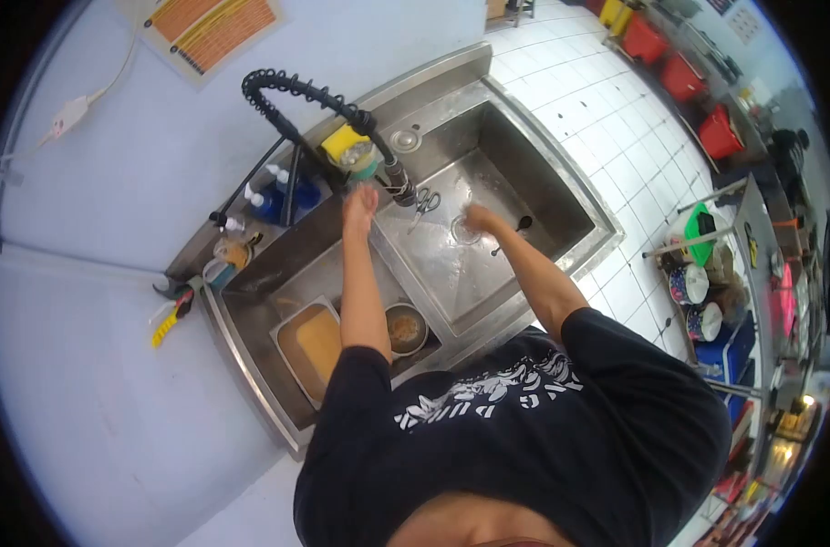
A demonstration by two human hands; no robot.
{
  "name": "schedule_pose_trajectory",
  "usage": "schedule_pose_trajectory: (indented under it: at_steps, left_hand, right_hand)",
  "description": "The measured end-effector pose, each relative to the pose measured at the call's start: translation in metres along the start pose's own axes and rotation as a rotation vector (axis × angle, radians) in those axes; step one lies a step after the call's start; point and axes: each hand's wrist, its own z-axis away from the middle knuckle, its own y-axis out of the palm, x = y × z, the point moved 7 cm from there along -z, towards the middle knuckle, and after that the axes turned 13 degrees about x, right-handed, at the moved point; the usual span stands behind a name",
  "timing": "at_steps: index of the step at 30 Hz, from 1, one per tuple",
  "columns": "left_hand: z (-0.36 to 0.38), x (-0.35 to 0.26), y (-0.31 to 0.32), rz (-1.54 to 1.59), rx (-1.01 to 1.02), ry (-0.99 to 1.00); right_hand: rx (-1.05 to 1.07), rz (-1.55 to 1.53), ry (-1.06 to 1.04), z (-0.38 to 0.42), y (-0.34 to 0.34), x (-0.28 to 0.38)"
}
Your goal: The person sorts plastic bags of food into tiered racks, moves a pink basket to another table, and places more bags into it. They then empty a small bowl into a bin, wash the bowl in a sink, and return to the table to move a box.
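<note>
Over the divider of the steel sink (415,283), my left hand (360,208) is raised with its fingers extended, just below a tub of scrubbers (357,159) and a yellow sponge (344,140). No object shows in that hand. My right hand (481,220) reaches down into the right basin beside the round drain (466,230), its fingers mostly hidden from above. Scissors (423,206) lie between the two hands. A dark spoon (513,233) rests on the basin floor, right of my right hand. The black spring faucet (399,179) hangs close to my left hand.
In the left basin sit a rectangular pan (285,351) of yellowish liquid and a round bowl (407,330). Blue pump bottles (267,202) stand on the back ledge. A yellow-handled tool (167,326) hangs at the left. Shelving (741,237) with containers lines the right.
</note>
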Motion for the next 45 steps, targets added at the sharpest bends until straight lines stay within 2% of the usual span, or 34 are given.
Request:
schedule_pose_trajectory:
  at_steps: [2,3,4,5,7,8,9,11,13,14,15,17,18,20,22,24,25,26,27,28,29,30,31,32,34,35,36,38,40,41,42,43,44,45]
  left_hand:
    - [0.024,0.016,0.007,-0.053,-0.018,-0.013]
    - [0.054,0.012,0.021,-0.185,-0.125,0.001]
    - [0.076,0.018,0.031,-0.316,-0.234,0.008]
    - [0.085,0.041,0.03,-0.309,-0.226,-0.033]
    - [0.084,0.048,0.038,-0.436,-0.076,0.097]
    - [0.076,0.063,0.037,-0.683,-0.061,0.096]
    - [0.091,0.071,0.065,-0.477,0.167,-0.012]
    - [0.134,0.073,0.132,-0.25,0.48,-0.2]
    - [0.148,0.09,0.152,-0.253,0.55,-0.295]
    - [0.147,0.105,0.156,-0.162,0.524,-0.342]
    - [0.148,0.115,0.153,-0.076,0.502,-0.387]
    - [0.154,0.11,0.165,0.098,0.574,-0.399]
    - [0.161,0.109,0.173,0.282,0.641,-0.432]
    - [0.173,0.104,0.192,0.268,0.724,-0.442]
    - [0.171,0.1,0.202,-0.311,0.657,-0.307]
    - [0.157,0.108,0.187,-1.476,0.373,-0.17]
    - [0.16,0.118,0.178,-1.922,0.166,-0.26]
    - [0.165,0.13,0.173,-2.1,0.04,-0.321]
    - [0.144,0.156,0.149,-2.017,0.099,0.242]
    - [0.159,0.147,0.176,-1.709,0.178,0.227]
    - [0.154,0.158,0.171,-1.586,0.142,0.327]
    - [0.174,0.153,0.185,-1.538,0.101,0.429]
    - [0.192,0.156,0.196,-1.5,0.085,0.645]
    - [0.195,0.169,0.193,-1.412,0.1,0.367]
    - [0.213,0.183,0.203,-1.562,0.044,0.38]
    - [0.216,0.185,0.196,-1.667,-0.047,0.364]
    - [0.217,0.192,0.209,-1.819,-0.044,0.49]
    - [0.23,0.196,0.216,-1.979,-0.002,0.613]
    - [0.233,0.201,0.248,-2.063,-0.13,0.794]
    - [0.228,0.213,0.268,-2.051,-0.115,0.808]
    - [0.227,0.217,0.278,-1.842,-0.059,0.712]
    - [0.229,0.216,0.282,-1.645,-0.012,0.611]
    - [0.24,0.223,0.302,-1.663,-0.013,0.608]
    - [0.249,0.246,0.34,-1.663,0.079,0.468]
  right_hand:
    - [-0.56,1.796,0.189,0.032,-0.033,0.022]
    - [-0.457,1.409,-0.049,0.027,-0.059,0.027]
    - [-0.487,1.312,-0.163,0.046,-0.053,0.05]
    - [-0.582,1.303,-0.226,0.072,-0.035,0.08]
    - [-0.674,1.135,-0.33,0.113,0.005,0.136]
    - [-0.671,1.079,-0.326,0.122,0.007,0.152]
    - [-0.651,0.933,-0.203,0.134,0.015,0.162]
    - [-0.315,0.451,-0.221,0.13,-0.007,0.148]
    - [-0.042,0.977,-0.427,0.106,-0.015,0.111]
    - [-0.081,1.686,-0.215,0.068,-0.076,0.049]
    - [-0.184,1.888,0.805,0.106,-0.049,0.029]
    - [-0.275,1.865,0.343,0.11,-0.038,0.032]
    - [-0.265,1.867,0.337,0.108,-0.038,0.043]
    - [-0.01,1.311,0.092,0.107,-0.018,0.058]
    - [-0.099,1.45,0.146,0.113,-0.015,0.053]
    - [-0.257,1.732,0.298,0.125,-0.008,0.026]
    - [-0.354,1.862,0.384,0.135,-0.012,0.012]
    - [-0.469,1.98,0.479,0.148,-0.026,-0.001]
    - [-0.618,1.965,-0.171,0.122,-0.062,-0.05]
    - [-0.664,1.52,-0.165,0.157,-0.041,-0.031]
    - [-0.695,1.309,-0.245,0.171,-0.046,-0.028]
    - [-0.513,1.333,-0.227,0.181,-0.045,-0.024]
    - [-0.314,1.334,-0.057,0.195,-0.045,-0.02]
    - [-0.263,1.323,-0.025,0.199,-0.058,-0.018]
    - [-0.263,1.288,-0.026,0.221,-0.101,-0.02]
    - [-0.339,1.308,-0.373,0.24,-0.103,-0.01]
    - [-0.428,1.331,-0.719,0.269,-0.114,0.01]
    - [-0.458,1.083,-0.733,0.319,-0.133,0.033]
    - [-0.456,0.893,-0.741,0.369,-0.173,0.052]
    - [-0.43,0.728,-0.535,0.383,-0.205,0.046]
    - [-0.391,0.554,-0.334,0.395,-0.228,0.03]
    - [-0.673,0.824,-0.358,0.397,-0.271,0.005]
    - [-0.759,0.835,-0.072,0.433,-0.297,-0.013]
    - [-0.867,0.892,-0.023,0.444,-0.339,-0.049]
